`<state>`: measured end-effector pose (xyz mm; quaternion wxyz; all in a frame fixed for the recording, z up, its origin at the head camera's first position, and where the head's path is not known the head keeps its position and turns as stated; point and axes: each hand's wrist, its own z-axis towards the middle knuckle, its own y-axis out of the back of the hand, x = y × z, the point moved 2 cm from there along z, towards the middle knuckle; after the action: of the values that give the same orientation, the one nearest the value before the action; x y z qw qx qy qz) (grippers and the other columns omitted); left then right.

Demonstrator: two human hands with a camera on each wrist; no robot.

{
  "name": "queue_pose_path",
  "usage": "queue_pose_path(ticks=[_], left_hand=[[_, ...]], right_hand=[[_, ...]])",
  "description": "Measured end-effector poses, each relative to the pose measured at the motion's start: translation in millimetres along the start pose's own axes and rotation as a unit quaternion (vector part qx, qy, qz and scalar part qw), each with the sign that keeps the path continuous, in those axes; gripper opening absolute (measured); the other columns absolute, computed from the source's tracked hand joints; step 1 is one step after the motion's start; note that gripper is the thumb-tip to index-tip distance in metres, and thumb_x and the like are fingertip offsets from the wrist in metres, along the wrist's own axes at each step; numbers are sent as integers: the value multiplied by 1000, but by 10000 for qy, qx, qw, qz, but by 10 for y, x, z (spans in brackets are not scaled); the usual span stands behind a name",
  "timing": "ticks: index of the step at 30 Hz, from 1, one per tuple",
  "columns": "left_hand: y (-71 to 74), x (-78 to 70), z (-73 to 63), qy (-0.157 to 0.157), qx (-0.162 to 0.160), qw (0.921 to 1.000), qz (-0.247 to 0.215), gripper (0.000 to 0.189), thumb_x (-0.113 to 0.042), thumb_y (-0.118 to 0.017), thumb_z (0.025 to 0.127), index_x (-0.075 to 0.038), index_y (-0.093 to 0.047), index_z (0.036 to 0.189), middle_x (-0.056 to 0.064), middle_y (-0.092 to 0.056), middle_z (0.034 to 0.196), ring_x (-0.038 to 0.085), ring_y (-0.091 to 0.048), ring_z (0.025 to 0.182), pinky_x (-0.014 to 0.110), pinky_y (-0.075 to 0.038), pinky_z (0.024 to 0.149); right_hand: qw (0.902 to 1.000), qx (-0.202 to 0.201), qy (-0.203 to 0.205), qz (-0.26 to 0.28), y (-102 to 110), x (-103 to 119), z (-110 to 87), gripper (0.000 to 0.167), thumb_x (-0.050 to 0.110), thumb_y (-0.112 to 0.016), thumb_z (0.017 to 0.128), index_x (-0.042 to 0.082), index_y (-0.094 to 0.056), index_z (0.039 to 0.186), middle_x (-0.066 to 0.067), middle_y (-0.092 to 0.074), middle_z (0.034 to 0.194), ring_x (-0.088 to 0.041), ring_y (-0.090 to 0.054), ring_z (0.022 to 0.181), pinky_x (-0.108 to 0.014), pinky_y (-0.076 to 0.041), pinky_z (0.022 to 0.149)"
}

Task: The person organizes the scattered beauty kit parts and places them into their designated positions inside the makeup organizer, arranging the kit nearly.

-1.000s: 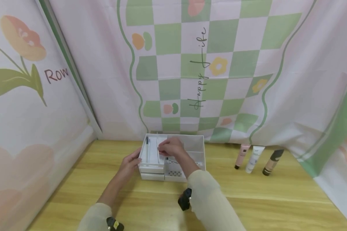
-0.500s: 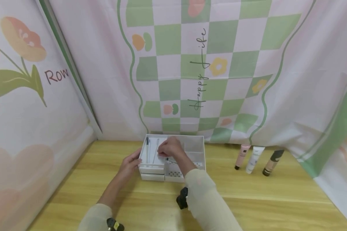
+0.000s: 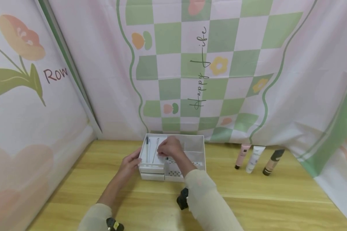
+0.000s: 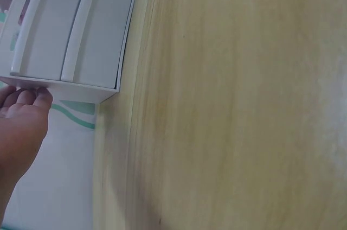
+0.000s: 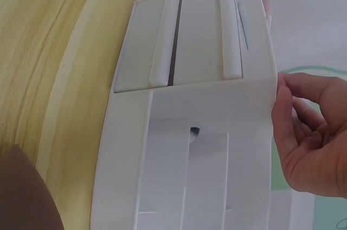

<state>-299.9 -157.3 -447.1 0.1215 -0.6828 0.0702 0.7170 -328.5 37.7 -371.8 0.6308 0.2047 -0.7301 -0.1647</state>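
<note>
A white storage box (image 3: 193,147) with compartments and two small drawers (image 5: 203,34) stands at the back of the table. In its left tray lie a thin pale stick with a dark end (image 3: 147,150) and a slimmer whitish stick (image 3: 155,150), slightly slanted. My left hand (image 3: 130,162) holds the box's left side, thumb at the top rim; the left wrist view shows its fingertips against the side wall. My right hand (image 3: 171,147) is over the tray with curled fingers, thumb and index close together beside the slimmer stick. Whether they pinch anything is hidden.
Three tubes stand to the right on the wooden table (image 3: 234,199): a pink one (image 3: 242,156), a white one (image 3: 254,159) and a beige one with a dark top (image 3: 273,162). A patterned curtain (image 3: 167,67) hangs directly behind the box.
The slimmer stick has gone from nearly straight to slanted, its near end shifted left. My right hand has moved slightly nearer the tray's front. My left hand stays in place.
</note>
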Motion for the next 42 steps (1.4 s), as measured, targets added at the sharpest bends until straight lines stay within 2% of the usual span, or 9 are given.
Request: queue_pose_path(ticks=[3, 9, 11, 16, 22, 29, 34, 37, 42], left_hand=[[5, 2, 1, 10, 10, 10000, 20, 61, 1, -42, 100, 6, -22, 157, 23, -16, 169, 38, -21, 156, 16, -44, 111], [7, 10, 7, 69, -41, 10000, 37, 59, 0, -42, 101, 5, -24, 157, 21, -16, 169, 37, -21, 157, 24, -40, 115], [7, 16, 10, 84, -48, 10000, 17, 59, 0, -41, 101, 4, -24, 158, 20, -17, 170, 36, -22, 157, 22, -41, 115], [-8, 9, 10, 55, -39, 10000, 11, 59, -1, -42, 101, 4, -25, 158, 20, -18, 169, 36, -23, 156, 15, -45, 110], [-27, 2, 19, 18, -35, 10000, -24, 59, 2, -42, 100, 5, -25, 157, 22, -19, 168, 39, -25, 154, 10, -49, 103], [-50, -26, 15, -64, 52, 10000, -45, 61, 3, -42, 99, 7, -23, 156, 24, -17, 168, 40, -25, 154, 10, -48, 105], [-43, -25, 10, -31, 8, 10000, -5, 60, 3, -41, 99, 7, -24, 156, 24, -18, 168, 39, -24, 155, 13, -46, 108], [-31, -22, 4, 6, -56, 10000, 54, 59, 2, -41, 100, 7, -25, 156, 23, -18, 168, 37, -23, 156, 18, -43, 113], [-13, -24, -14, 17, -49, 9998, 179, 59, 0, -42, 100, 6, -25, 156, 23, -18, 168, 39, -22, 156, 26, -40, 117]], right_hand=[[9991, -66, 187, -378, -21, 6, 8, 13, 2, -74, 80, -1, -79, 92, -14, -80, 84, -8, -64, 57, -17, -60, 58], [9970, -154, 326, -678, -29, 41, -26, 9, 6, -75, 81, 1, -80, 86, -12, -79, 76, -7, -60, 52, -17, -58, 56], [9954, -157, 359, -872, -31, 61, -52, 10, 11, -78, 81, 2, -80, 80, -10, -77, 69, -7, -58, 51, -17, -54, 55], [9873, -135, 460, -1514, -42, 121, -106, 25, 21, -80, 81, 5, -73, 64, -3, -66, 54, -14, -57, 52, -21, -46, 55], [9768, -360, 632, -2014, -58, 137, -100, 27, 16, -77, 79, 9, -68, 55, 1, -63, 48, -14, -57, 49, -22, -44, 56], [9770, -356, 552, -2028, -61, 125, -67, 31, 13, -74, 81, 10, -62, 53, 2, -58, 46, -13, -53, 48, -21, -40, 53], [9787, -367, 628, -1918, -55, 104, -65, 27, 13, -74, 80, 8, -68, 55, -1, -64, 49, -13, -52, 48, -20, -38, 50], [9836, -325, 646, -1652, -51, 78, -72, 20, 13, -74, 81, 6, -74, 62, -4, -71, 56, -12, -54, 50, -19, -41, 50], [9955, -102, 510, -798, -47, 15, -74, 10, 11, -75, 83, 2, -80, 83, -9, -77, 70, -11, -62, 55, -18, -52, 53]])
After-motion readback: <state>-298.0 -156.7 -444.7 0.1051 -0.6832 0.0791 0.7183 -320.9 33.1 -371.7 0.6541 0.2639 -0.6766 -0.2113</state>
